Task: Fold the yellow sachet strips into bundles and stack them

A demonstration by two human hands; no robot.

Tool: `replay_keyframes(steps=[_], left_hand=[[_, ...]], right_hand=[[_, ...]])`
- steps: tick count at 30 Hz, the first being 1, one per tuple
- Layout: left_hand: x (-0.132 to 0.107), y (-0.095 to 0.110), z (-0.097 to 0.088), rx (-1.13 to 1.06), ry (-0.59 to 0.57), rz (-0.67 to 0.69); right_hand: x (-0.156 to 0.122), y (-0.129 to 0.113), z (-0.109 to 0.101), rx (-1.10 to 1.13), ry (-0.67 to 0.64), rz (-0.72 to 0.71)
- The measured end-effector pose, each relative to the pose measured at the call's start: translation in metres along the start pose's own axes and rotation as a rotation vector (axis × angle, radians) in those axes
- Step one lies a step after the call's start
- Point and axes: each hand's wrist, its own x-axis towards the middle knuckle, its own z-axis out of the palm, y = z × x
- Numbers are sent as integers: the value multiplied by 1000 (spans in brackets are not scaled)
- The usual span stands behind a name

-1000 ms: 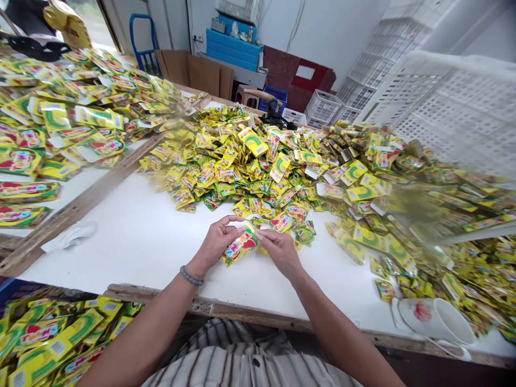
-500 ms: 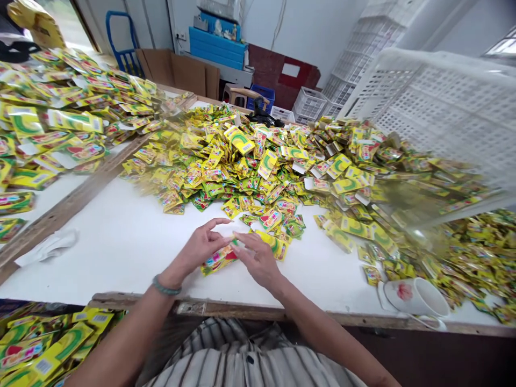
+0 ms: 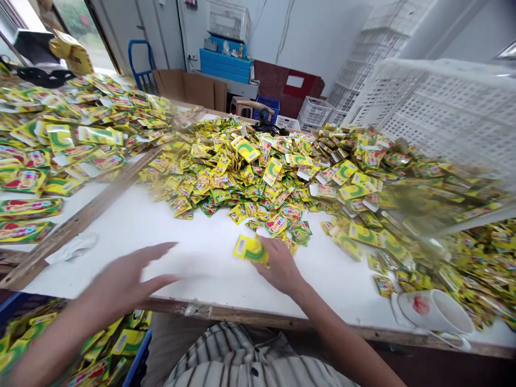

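A small flat yellow box [image 3: 246,250] with a green curve and a barcode is held in my right hand [image 3: 282,267], fingers closed on its right end above the white tabletop [image 3: 197,269]. To the left, my left hand [image 3: 124,275] is blurred by motion, with thumb and fingers spread and nothing between them. It hangs over the table's front edge, above a blue crate [image 3: 139,357] full of similar yellow packs. Just beyond my right hand, several sachets [image 3: 278,224] lie at the near edge of a large pile [image 3: 226,172] of sachets and boxes.
A wooden strip [image 3: 100,207] divides the table, with more filled packs [image 3: 32,180] on its left. Crumpled white paper [image 3: 74,247] lies beside the strip. A white mug [image 3: 435,312] lies on its side at the right front edge. A white perforated basket [image 3: 435,107] tilts over the right-hand pile.
My hands have parted. The left has moved left and opened; the pack that lay between them is no longer there. My right hand now holds a yellow box. The view has shifted slightly.
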Motion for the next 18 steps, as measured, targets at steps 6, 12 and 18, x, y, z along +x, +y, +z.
replay_keyframes(steps=[6,12,18], left_hand=[[66,57,94,31,-198,348],[97,63,100,51,-71,86],[116,75,125,-327,-33,39]], right_hand=[[50,-19,6,50,-152,-85],[111,12,9,-282,-119,164],[97,6,14,-108,-67,62]])
